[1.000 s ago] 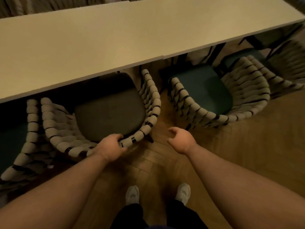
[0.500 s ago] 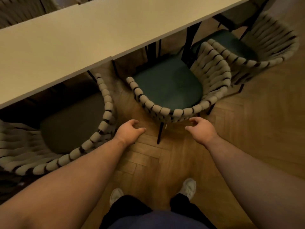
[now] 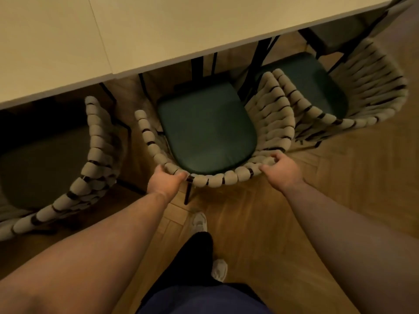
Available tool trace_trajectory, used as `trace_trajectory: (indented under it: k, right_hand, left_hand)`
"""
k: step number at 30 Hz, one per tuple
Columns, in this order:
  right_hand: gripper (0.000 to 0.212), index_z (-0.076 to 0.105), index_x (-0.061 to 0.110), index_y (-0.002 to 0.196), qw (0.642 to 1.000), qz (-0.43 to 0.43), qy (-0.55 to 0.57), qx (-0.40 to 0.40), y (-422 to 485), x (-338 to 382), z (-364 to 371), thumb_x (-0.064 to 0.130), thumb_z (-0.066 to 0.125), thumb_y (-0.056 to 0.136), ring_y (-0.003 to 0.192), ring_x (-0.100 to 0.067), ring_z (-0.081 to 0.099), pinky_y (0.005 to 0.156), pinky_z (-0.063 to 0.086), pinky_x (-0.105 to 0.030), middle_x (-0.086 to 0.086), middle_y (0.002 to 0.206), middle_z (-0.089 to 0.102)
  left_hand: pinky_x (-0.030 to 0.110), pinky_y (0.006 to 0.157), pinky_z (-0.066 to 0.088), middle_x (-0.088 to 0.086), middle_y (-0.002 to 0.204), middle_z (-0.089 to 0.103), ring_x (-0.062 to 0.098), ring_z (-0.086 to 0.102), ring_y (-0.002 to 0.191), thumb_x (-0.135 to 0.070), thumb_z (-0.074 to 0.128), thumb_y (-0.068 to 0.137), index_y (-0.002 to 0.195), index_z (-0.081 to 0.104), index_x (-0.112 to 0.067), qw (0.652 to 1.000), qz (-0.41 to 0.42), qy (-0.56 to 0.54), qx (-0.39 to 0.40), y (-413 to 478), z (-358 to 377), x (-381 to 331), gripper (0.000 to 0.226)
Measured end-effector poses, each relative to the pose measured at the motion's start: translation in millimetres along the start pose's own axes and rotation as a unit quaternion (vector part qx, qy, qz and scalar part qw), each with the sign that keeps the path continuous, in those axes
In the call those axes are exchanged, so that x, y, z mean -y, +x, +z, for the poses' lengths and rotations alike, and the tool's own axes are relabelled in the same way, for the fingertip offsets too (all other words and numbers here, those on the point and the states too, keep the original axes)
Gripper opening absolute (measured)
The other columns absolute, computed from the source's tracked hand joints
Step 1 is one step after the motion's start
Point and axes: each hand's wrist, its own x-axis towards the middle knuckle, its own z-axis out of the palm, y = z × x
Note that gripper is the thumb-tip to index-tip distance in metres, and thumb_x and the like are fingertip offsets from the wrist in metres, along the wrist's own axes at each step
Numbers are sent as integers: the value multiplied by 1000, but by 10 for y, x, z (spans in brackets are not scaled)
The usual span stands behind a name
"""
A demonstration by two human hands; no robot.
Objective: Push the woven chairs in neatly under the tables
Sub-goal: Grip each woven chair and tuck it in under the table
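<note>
Nearest, behind the middle chair (image 3: 226, 178), are the person's dark trouser leg and two pale shoes (image 3: 199, 222) on the herringbone wood floor (image 3: 260, 211). Both bare forearms reach forward to the chair's curved woven back.

The left hand (image 3: 164, 181) grips the left part of the back rim, fingers curled together over the top and thumb lying along the rim's outer side. The right hand (image 3: 281, 171) grips the right part, its fingers (image 3: 276, 157) hooked over the rim and thumb pressed against the weave.

The chair's green seat cushion (image 3: 206, 130) lies mostly out from under the pale table (image 3: 181, 30), with its front edge near the tabletop's edge.

Left of this chair, a little apart, stands a second woven chair (image 3: 95, 141) with a dark seat. To the right, a third woven chair (image 3: 374, 87) touches its side.
</note>
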Motion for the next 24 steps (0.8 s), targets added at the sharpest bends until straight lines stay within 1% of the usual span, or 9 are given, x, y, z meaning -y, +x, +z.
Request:
trace_trajectory:
  k: [3, 8, 10, 12, 14, 16, 18, 20, 24]
  right_hand:
    - [65, 48, 22, 156, 999, 32, 39, 7, 418, 13, -128, 39, 72, 99, 128, -34, 62, 106, 54, -43, -12, 147, 62]
    - [76, 40, 22, 161, 995, 81, 59, 17, 1004, -21, -234, 47, 73, 97, 126, -37, 63, 104, 57, -51, -13, 148, 59]
    - [73, 48, 16, 155, 990, 116, 72, 39, 1233, -90, -233, 47, 75, 95, 120, -36, 64, 103, 57, -50, -13, 139, 61]
    - [77, 62, 10, 141, 974, 163, 142, 61, 1454, -201, -219, 50, 82, 77, 114, -37, 69, 100, 59, -54, -12, 129, 68]
    - [75, 65, 10, 138, 953, 201, 209, 91, 1705, -411, -103, 46, 85, 75, 120, -40, 68, 101, 59, -58, -15, 134, 69]
    - [91, 55, 16, 148, 937, 227, 252, 90, 1787, -567, -33, 51, 91, 72, 123, -40, 64, 96, 61, -59, -14, 140, 63]
    - [114, 45, 21, 153, 915, 262, 294, 90, 1720, -618, -4, 53, 99, 58, 120, -38, 61, 81, 63, -57, -12, 143, 57]
    - [109, 41, 22, 156, 887, 286, 344, 116, 1666, -609, -2, 45, 101, 68, 121, -39, 58, 74, 63, -56, -10, 145, 52]
    - [78, 54, 23, 149, 822, 317, 424, 209, 1724, -568, 102, 32, 94, 82, 115, -41, 64, 84, 62, -63, -14, 137, 62]
  left_hand:
    - [51, 111, 46, 15, 152, 53, 41, 52, 137, -47, 79, 93, 161, 33, -16, 994, -85, -49, -42, 178, 113, -166, 88]
    - [52, 112, 45, 15, 152, 51, 40, 51, 136, -47, 84, 88, 165, 27, -16, 969, -191, -155, -39, 246, 434, -256, 100]
    - [49, 107, 50, 9, 137, 59, 33, 58, 120, -45, 86, 86, 159, 37, -16, 952, -218, -214, -37, 205, 646, -246, 92]
    - [44, 95, 54, 3, 121, 63, 28, 61, 106, -48, 88, 84, 148, 51, -16, 929, -244, -277, -37, 154, 880, -257, 81]
    - [43, 91, 55, 4, 122, 64, 30, 62, 109, -51, 89, 82, 143, 55, -17, 899, -265, -347, -36, 97, 1120, -308, 77]
    - [46, 92, 59, 7, 127, 66, 32, 66, 112, -50, 94, 75, 144, 53, -20, 864, -272, -421, -51, 93, 1350, -340, 86]
    - [53, 90, 63, 9, 125, 69, 33, 70, 108, -48, 100, 64, 141, 53, -22, 836, -274, -468, -82, 100, 1533, -387, 94]
    - [54, 93, 62, 11, 118, 73, 34, 73, 104, -37, 97, 74, 132, 59, -17, 820, -276, -492, -100, 102, 1663, -421, 72]
    - [52, 83, 61, 16, 109, 78, 35, 76, 99, -17, 78, 96, 117, 70, -11, 776, -290, -555, -73, 142, 1853, -480, 23]
